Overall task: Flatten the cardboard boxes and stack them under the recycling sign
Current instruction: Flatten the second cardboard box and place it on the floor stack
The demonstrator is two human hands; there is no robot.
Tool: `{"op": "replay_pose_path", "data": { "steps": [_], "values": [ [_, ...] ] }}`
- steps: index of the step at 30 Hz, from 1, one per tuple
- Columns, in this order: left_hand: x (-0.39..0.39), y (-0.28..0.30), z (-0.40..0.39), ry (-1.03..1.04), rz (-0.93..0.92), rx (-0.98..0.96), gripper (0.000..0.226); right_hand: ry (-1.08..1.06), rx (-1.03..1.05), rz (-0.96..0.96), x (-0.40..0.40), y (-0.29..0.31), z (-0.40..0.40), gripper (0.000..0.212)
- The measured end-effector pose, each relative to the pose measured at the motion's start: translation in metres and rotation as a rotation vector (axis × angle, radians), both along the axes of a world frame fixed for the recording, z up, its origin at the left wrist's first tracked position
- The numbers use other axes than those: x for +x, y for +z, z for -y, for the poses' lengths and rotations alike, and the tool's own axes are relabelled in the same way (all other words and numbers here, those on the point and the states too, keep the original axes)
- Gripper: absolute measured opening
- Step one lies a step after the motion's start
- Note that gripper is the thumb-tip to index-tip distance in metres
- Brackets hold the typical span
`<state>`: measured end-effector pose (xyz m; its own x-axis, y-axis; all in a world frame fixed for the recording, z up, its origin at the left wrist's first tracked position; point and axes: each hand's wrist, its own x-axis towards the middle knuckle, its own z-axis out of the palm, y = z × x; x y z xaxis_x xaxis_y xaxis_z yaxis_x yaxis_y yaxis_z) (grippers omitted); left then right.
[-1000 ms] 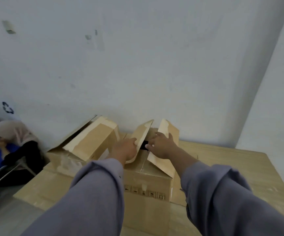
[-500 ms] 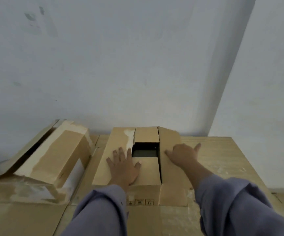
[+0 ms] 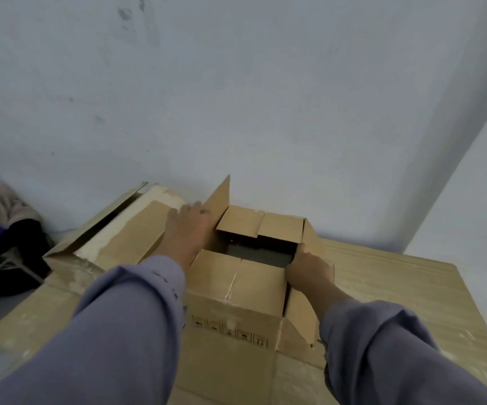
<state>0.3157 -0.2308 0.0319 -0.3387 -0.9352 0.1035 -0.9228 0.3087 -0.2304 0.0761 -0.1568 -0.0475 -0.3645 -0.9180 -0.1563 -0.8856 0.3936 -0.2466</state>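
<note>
Brown corrugated cardboard box (image 3: 236, 299) sits dead centre, upright on a layer of flat cardboard sheets (image 3: 388, 290) spread across the surface below the pale wall (image 3: 265, 97). Its top is partly undone: two short flaps lie folded inward, near and far, with a dark gap between them showing the inside. The left hand (image 3: 189, 226) is spread flat, fingers extended, pressing against the tall left flap (image 3: 218, 203), which stands up almost vertical. The right hand (image 3: 309, 264) curls over the box's right rim, fingers hooked at the edge of the opening, with the right flap (image 3: 303, 314) hanging down outside the box wall. Both grey-lilac sleeves (image 3: 125, 331) reach in from the bottom. Just left, touching the hand's side, a second brown cardboard box (image 3: 125, 229) lies tipped over, pale tape strips across its face. At far left, part of a seated person in dark clothing (image 3: 8, 249) is at the frame's edge.
</note>
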Motion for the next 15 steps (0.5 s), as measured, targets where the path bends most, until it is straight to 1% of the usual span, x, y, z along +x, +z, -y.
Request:
{"op": "replay_pose_path", "data": {
  "steps": [1, 2, 3, 4, 6, 8, 9, 11, 15],
  "values": [
    [0.008, -0.003, -0.002, 0.067, 0.074, -0.019, 0.044, -0.012, -0.021, 0.017, -0.004, -0.002, 0.001, 0.042],
    [0.015, -0.01, -0.006, 0.133, 0.106, -0.025, 0.045, -0.032, -0.042, 0.032, -0.007, -0.004, 0.001, 0.036],
    [0.02, -0.022, -0.009, 0.192, 0.093, -0.017, 0.048, -0.056, -0.069, 0.026, -0.011, -0.005, 0.0, 0.036],
    [0.023, -0.038, -0.013, 0.246, 0.042, 0.02, 0.053, -0.078, -0.105, -0.013, -0.014, -0.008, -0.001, 0.043],
    [0.02, -0.068, -0.022, 0.347, -0.119, 0.18, 0.073, -0.074, -0.182, -0.138, -0.021, -0.013, 0.001, 0.056],
    [0.008, -0.093, -0.028, 0.418, -0.282, 0.285, 0.081, -0.002, -0.249, -0.236, -0.026, -0.018, 0.011, 0.068],
    [0.002, -0.101, -0.03, 0.44, -0.333, 0.292, 0.082, 0.038, -0.261, -0.254, -0.027, -0.018, 0.017, 0.075],
    [-0.007, -0.112, -0.031, 0.468, -0.368, 0.247, 0.085, 0.133, -0.256, -0.269, -0.028, -0.016, 0.034, 0.084],
    [-0.007, -0.12, -0.025, 0.415, -0.317, 0.179, 0.087, 0.354, -0.257, -0.271, -0.008, -0.014, 0.069, 0.087]
  ]
}}
